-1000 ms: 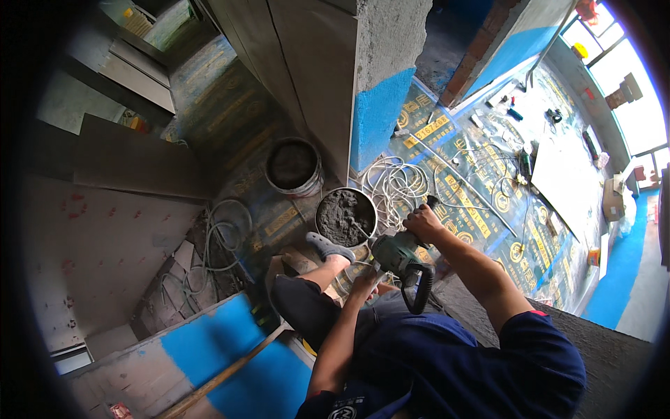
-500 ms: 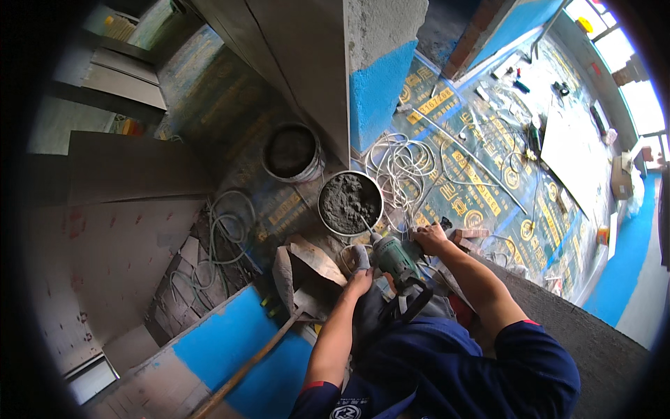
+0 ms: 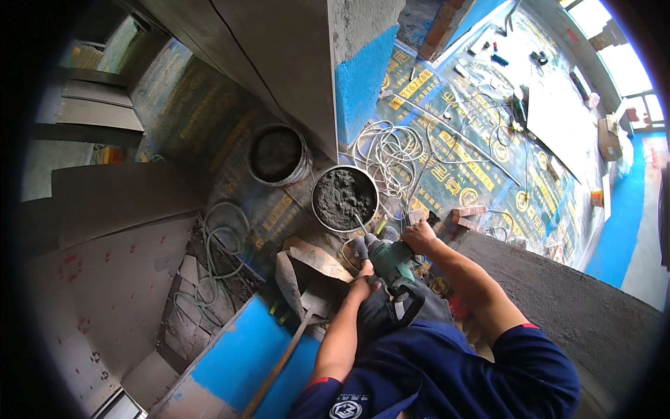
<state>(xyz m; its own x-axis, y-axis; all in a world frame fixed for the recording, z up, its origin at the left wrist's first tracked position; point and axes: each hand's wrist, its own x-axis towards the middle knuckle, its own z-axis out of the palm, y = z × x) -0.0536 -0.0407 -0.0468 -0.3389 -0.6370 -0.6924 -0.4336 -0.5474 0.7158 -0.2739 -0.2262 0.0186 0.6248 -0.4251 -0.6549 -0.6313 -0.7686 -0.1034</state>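
A green electric mixing drill point(image 3: 392, 264) points away from me, its black rear handle near my lap. My right hand point(image 3: 419, 238) is closed around its right side. At the drill's left side my left hand point(image 3: 366, 274) is closed too, its fingers partly hidden; a grey piece sticks up just beyond it. The thin metal shaft point(image 3: 359, 221) runs from the drill into a round bucket point(image 3: 377, 202) of lumpy grey mortar point(image 3: 342, 197). The shaft's lower end is hidden in the mortar.
A second bucket point(image 3: 305, 167) with dark contents stands left of the first. Coiled cable point(image 3: 391, 150) lies beyond, with bricks point(image 3: 469, 211) at right. Near my left arm are an open paper sack point(image 3: 317, 258) and a wooden-handled shovel point(image 3: 279, 366). A low wall point(image 3: 558, 286) borders my right.
The view has shifted, so the surroundings sit a little differently. The mortar's surface has changed shape around the shaft. Both hands stay at the drill.
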